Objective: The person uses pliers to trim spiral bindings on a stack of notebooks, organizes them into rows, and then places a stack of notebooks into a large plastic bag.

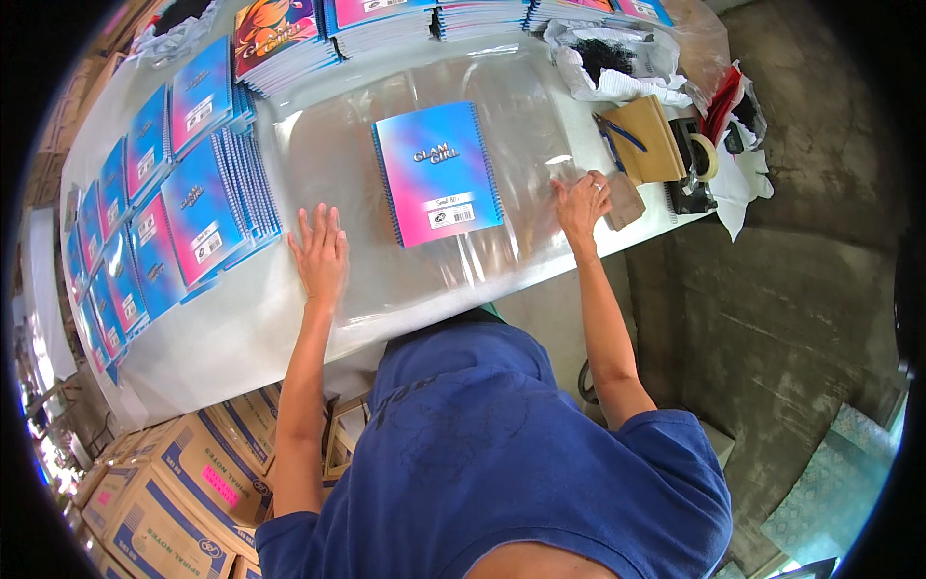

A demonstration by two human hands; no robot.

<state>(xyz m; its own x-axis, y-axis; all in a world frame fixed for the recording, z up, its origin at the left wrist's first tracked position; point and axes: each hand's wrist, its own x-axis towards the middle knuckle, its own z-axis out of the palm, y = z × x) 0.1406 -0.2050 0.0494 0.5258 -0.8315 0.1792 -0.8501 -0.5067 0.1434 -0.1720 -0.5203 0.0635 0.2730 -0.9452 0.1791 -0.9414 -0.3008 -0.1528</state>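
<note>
Spiral notebook (434, 174): blue-pink, flat on clear plastic sheet (535, 106), between the hands, touching neither.
Left hand (320, 256): palm down at sheet's left edge, fingers slightly spread.
Right hand (582, 207): sheet's right edge, beside brown block (626, 201); fingers curled, cannot tell whether pinching.
Notebook stacks (198, 203): left and far on white table (207, 352).

A blue-and-pink spiral-bound notebook (436, 172) lies on a clear, glossy plastic sheet (526, 116) over a white table (207, 362). From the notebook, the left hand (321, 256) spreads flat at eight o'clock; the right hand (582, 205), fingers curled, is at three, beside a small brown block (629, 206). Matching blue-and-pink notebooks (198, 203) sit at nine, crumpled white wrapping (656, 60) at two, brown cardboard boxes (164, 526) at seven.
</note>
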